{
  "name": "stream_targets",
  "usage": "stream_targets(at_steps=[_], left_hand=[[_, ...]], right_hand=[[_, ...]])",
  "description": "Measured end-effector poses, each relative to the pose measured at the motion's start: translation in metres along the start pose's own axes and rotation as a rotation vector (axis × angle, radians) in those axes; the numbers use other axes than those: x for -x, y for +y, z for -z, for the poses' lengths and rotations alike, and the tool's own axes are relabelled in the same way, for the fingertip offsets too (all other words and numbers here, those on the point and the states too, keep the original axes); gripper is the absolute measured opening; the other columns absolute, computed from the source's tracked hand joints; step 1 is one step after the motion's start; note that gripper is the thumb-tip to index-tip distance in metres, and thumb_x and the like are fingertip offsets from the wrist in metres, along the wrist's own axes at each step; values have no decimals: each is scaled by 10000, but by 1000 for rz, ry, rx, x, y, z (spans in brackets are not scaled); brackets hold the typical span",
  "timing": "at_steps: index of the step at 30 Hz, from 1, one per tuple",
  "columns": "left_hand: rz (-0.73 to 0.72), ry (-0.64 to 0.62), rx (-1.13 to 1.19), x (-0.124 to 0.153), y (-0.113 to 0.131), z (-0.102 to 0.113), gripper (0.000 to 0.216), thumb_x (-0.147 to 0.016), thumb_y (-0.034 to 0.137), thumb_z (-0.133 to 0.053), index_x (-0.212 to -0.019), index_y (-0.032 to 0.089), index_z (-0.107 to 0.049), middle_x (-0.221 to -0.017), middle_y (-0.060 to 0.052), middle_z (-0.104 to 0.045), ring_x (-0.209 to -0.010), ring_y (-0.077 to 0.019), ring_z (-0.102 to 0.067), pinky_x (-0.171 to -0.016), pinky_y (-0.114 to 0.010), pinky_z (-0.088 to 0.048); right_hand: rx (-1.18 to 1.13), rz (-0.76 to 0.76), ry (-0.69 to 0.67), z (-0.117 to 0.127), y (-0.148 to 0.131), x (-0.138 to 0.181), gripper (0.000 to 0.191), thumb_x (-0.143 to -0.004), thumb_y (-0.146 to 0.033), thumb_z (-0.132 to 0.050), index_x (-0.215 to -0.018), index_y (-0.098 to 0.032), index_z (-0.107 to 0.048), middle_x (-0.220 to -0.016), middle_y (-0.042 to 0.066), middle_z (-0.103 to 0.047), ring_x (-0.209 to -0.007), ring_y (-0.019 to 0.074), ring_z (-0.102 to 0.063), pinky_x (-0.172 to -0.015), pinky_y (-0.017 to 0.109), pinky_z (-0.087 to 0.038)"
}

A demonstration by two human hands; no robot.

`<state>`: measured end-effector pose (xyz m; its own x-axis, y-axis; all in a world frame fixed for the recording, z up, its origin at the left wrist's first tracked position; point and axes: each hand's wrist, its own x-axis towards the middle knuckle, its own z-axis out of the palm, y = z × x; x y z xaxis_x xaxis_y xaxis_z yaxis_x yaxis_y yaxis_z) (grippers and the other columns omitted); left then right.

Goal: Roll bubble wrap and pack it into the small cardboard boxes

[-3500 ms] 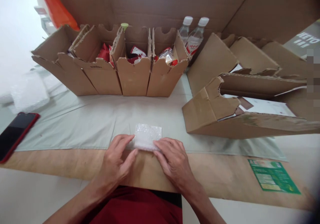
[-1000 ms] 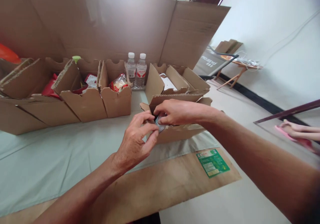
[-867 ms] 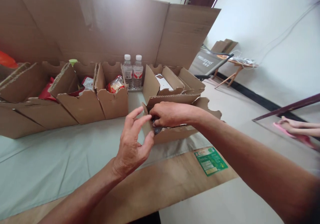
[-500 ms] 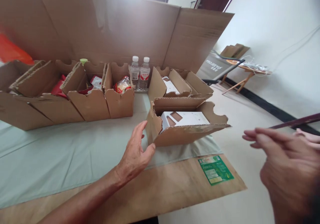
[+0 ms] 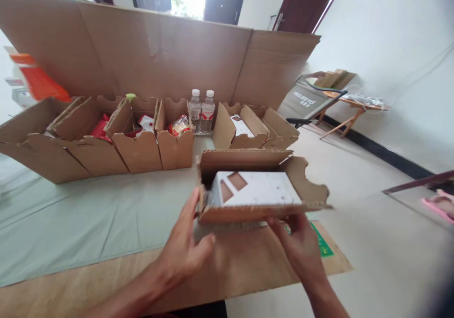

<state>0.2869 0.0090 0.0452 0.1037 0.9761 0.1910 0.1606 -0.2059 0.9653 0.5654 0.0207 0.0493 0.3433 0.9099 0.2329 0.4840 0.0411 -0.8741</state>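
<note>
An open cardboard box (image 5: 248,214) is tilted and seems raised over the front of the table, with a white carton (image 5: 262,188) lying inside it. My left hand (image 5: 184,242) presses its fingers to the box's left end, the thumb spread below the front edge. Beneath the front right part of the same box, my right hand (image 5: 300,242) grips it, its fingertips partly hidden by the cardboard.
Several cardboard bins (image 5: 145,150) with packets stand in a row at left. Two water bottles (image 5: 207,112) stand beside another bin (image 5: 237,124) holding a white carton. Behind is a cardboard screen (image 5: 159,53). A green sheet (image 5: 321,242) lies at the table's front right.
My right hand has come in from the far right to the box's front underside. The box has shifted nearer and tips more toward me. My left hand stays at its left end.
</note>
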Motion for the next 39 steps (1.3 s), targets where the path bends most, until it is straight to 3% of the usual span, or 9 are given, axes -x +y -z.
stream_targets(at_steps=[4, 8, 13, 17, 21, 24, 28, 31, 39], left_hand=[[308, 338, -134, 80, -1, 71, 507, -797, 494, -787, -1260, 309, -693, -1190, -86, -761, -1270, -416, -640, -965, -513, -606], [290, 435, -189, 64, 18, 117, 439, -812, 497, -780, -1166, 256, -683, -1142, -78, -764, -1152, -375, -701, -676, -349, -634], [67, 229, -60, 7, 30, 69, 388, -921, 411, -627, -1247, 202, -628, -1225, -141, -730, -1077, -321, -733, -716, -358, -639], [23, 161, -42, 30, 19, 47, 510, -883, 316, -667, -1381, 223, -606, -1464, -144, -622, -1324, -344, -614, -1047, -474, -565], [210, 347, -85, 61, 13, 86, 368, -879, 351, -717, -1226, 230, -698, -1186, -106, -754, -1199, -337, -688, -963, -404, -604], [218, 386, -94, 59, 8, 96, 497, -883, 370, -709, -1353, 233, -625, -1316, -120, -698, -1224, -342, -671, -972, -427, -597], [163, 301, -66, 55, -9, 52, 761, -939, 323, -614, -1627, 275, -291, -1627, -152, -436, -1369, -356, -578, -1094, -535, -527], [62, 232, -70, 61, -21, 16, 824, -949, 244, -554, -1667, 311, -156, -1733, -110, -238, -1561, -381, -313, -1186, -596, -425], [-49, 96, -85, 68, -27, -15, 988, -826, 145, -596, -1662, 396, -133, -1770, -43, -67, -1602, -422, -158, -1124, -626, -482]], right_hand=[[33, 96, -59, -47, -29, 67, 389, -869, -529, -735, -1088, -214, -671, -1028, 115, -756, -1024, 341, -698, -886, 469, -572], [-117, 159, -241, -95, -81, 55, 316, -913, -479, -690, -1080, -212, -660, -987, 82, -733, -908, 266, -679, -798, 381, -569], [-76, 156, -17, -58, -75, 26, 432, -837, -571, -754, -1070, -222, -654, -964, 70, -725, -887, 274, -671, -813, 410, -542], [-1, 33, 77, -31, -43, 59, 439, -849, -563, -764, -1100, -223, -647, -1027, 103, -737, -1008, 333, -689, -867, 450, -543], [-100, 92, -194, -74, -56, 72, 414, -916, -528, -707, -1180, -218, -635, -1132, 116, -722, -1124, 326, -659, -971, 449, -533], [-255, 199, -243, -108, -67, 38, 490, -992, -538, -593, -1348, -202, -576, -1312, 128, -666, -1278, 310, -592, -1089, 449, -481], [-244, 294, -136, -118, -42, -20, 526, -1038, -580, -473, -1403, -210, -549, -1390, 119, -623, -1354, 286, -535, -1167, 455, -412], [-214, 324, -106, -119, -18, -49, 602, -1015, -655, -450, -1428, -227, -539, -1458, 117, -586, -1387, 290, -506, -1190, 466, -387], [-199, 347, -23, -150, -21, -72, 675, -1023, -680, -351, -1507, -235, -502, -1574, 120, -493, -1475, 311, -425, -1252, 545, -289]])
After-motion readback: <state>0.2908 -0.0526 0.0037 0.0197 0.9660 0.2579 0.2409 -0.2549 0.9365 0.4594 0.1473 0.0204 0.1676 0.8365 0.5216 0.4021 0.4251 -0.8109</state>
